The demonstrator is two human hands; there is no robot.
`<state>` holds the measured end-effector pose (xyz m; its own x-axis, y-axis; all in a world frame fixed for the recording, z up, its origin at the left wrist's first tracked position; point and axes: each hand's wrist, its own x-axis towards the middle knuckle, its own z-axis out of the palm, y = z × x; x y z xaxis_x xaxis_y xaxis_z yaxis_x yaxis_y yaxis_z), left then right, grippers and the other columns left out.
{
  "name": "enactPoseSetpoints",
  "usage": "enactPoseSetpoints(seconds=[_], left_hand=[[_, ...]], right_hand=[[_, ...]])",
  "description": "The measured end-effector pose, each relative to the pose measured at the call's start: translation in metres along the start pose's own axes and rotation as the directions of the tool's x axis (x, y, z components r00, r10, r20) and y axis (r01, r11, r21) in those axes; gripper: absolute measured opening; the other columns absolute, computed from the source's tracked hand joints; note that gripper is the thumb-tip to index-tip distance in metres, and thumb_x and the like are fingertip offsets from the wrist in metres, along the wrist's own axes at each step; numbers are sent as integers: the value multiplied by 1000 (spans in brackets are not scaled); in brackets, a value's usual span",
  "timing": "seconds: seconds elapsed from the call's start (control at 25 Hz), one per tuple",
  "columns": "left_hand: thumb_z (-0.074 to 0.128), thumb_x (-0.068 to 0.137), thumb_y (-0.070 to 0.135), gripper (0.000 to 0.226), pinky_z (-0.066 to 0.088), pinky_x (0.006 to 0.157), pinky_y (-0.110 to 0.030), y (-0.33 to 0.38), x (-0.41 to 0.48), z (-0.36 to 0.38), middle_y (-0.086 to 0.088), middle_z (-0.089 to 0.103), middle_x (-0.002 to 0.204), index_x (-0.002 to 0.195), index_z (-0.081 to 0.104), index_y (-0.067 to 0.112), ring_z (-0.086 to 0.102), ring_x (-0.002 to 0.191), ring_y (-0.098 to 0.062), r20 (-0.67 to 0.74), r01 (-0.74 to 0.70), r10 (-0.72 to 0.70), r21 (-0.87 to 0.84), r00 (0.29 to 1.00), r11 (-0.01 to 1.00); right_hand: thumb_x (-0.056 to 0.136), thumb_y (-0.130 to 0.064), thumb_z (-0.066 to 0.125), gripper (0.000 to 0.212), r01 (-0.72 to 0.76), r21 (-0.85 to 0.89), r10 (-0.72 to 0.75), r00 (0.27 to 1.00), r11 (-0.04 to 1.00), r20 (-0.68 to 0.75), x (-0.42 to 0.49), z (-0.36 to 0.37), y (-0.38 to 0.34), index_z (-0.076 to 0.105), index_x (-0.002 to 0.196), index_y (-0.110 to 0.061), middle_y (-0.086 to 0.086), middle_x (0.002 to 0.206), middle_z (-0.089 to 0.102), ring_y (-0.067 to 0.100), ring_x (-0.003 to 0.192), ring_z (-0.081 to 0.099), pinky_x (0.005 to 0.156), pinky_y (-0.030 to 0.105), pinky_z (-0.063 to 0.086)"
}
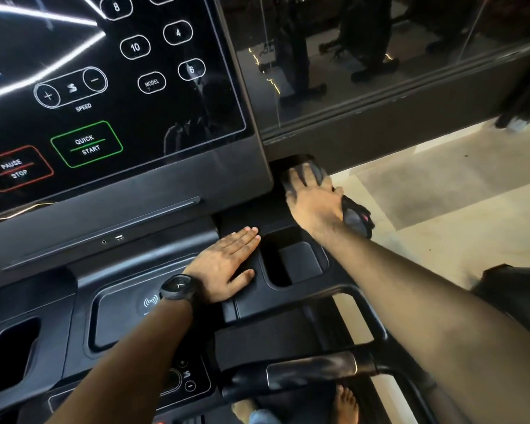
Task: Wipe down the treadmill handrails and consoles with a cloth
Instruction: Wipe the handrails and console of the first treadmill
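The black treadmill console point(110, 191) fills the left half, its glossy touch panel point(104, 71) showing speed, quick start and pause buttons. My right hand point(314, 200) reaches to the console's right side and presses a dark grey cloth point(357, 220) against the black ledge just right of the screen; fingers are spread over the cloth, part of which hangs off past my thumb. My left hand point(227, 264), with a black watch on the wrist, lies flat, fingers straight, on the console tray beside a cup holder point(291, 264). A silver-banded handrail grip point(312, 373) runs below.
A dark glass wall point(364, 56) stands right behind the console, reflecting legs and chairs. Beige floor point(441, 194) lies to the right. A second cup holder point(10, 353) sits at the left, a wireless charging pad point(129, 313) in the middle. My bare feet point(346, 402) stand on the belt.
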<state>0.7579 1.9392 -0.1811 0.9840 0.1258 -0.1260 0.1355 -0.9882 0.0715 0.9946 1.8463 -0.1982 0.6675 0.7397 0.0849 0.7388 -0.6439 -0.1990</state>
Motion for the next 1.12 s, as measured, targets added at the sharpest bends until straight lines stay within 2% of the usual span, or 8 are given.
enactPoseSetpoints(seconds=[0.16, 0.32, 0.48, 0.6, 0.76, 0.92, 1.04, 1.12], left_hand=[[23, 92, 56, 78, -2, 123, -28, -1, 3, 2, -2, 3, 164, 157, 11, 15, -2, 152, -12, 29, 11, -11, -12, 1000, 1000], [21, 93, 59, 79, 0, 124, -31, 1, 5, 2, 0, 0, 164, 157, 7, 16, -4, 152, -11, 39, 22, -21, -10, 999, 1000], [19, 92, 61, 80, -6, 122, -27, 2, 9, 0, 0, -1, 164, 157, 7, 17, -6, 151, -10, 42, 21, -22, 6, 999, 1000], [14, 91, 63, 81, -8, 121, -26, 10, 17, -1, 1, -4, 163, 157, 6, 17, -8, 151, -10, 53, 18, -18, 3, 998, 1000], [9, 88, 66, 85, -11, 120, -25, 16, 32, -1, 2, -7, 163, 157, 2, 18, -12, 150, -8, 60, 25, -25, 6, 998, 1000], [9, 86, 67, 87, -13, 119, -24, 21, 45, -3, 3, -9, 162, 157, 1, 18, -14, 148, -7, 74, 34, -33, -12, 997, 999], [10, 86, 67, 87, -14, 118, -25, 22, 53, -3, 2, -9, 162, 157, 1, 18, -13, 149, -9, 81, 27, -27, 0, 996, 1000], [11, 87, 67, 87, -14, 119, -25, 21, 54, -3, 1, -8, 163, 157, 1, 18, -12, 150, -10, 84, 17, -17, 1, 996, 1000]], right_hand=[[102, -48, 35, 60, 255, -57, -256, 966, 965, -29, -22, 2, 3, 22, 159, -34, -1, 168, 17, 39, 145, 28, 103, 58, 37], [103, -47, 35, 63, -251, 83, 248, 968, 964, 47, -10, -3, 15, 18, 160, -29, 7, 168, 17, 45, 138, 35, 103, 57, 37], [102, -49, 36, 62, 160, 21, -160, 987, 987, -17, -24, 5, 22, 20, 159, -33, 1, 168, 18, 40, 140, 34, 102, 56, 40], [102, -46, 35, 63, -310, 131, 306, 951, 942, 49, -11, -4, 27, 20, 160, -26, 11, 165, 24, 45, 130, 43, 99, 55, 42], [103, -47, 34, 61, 123, -12, -124, 992, 992, -21, -27, 8, 27, 21, 160, -29, 6, 166, 21, 42, 138, 37, 102, 57, 41], [103, -47, 33, 62, -289, 119, 284, 957, 950, 56, -7, 1, 35, 19, 160, -27, 10, 165, 23, 44, 133, 42, 100, 55, 41], [102, -46, 35, 62, 149, -3, -149, 988, 989, -45, -22, 9, 29, 19, 160, -31, 4, 167, 19, 42, 143, 32, 104, 56, 40], [101, -48, 37, 62, 45, 93, -45, 999, 995, -5, 2, 6, 43, 19, 159, -34, 0, 167, 19, 40, 140, 37, 102, 55, 41]])
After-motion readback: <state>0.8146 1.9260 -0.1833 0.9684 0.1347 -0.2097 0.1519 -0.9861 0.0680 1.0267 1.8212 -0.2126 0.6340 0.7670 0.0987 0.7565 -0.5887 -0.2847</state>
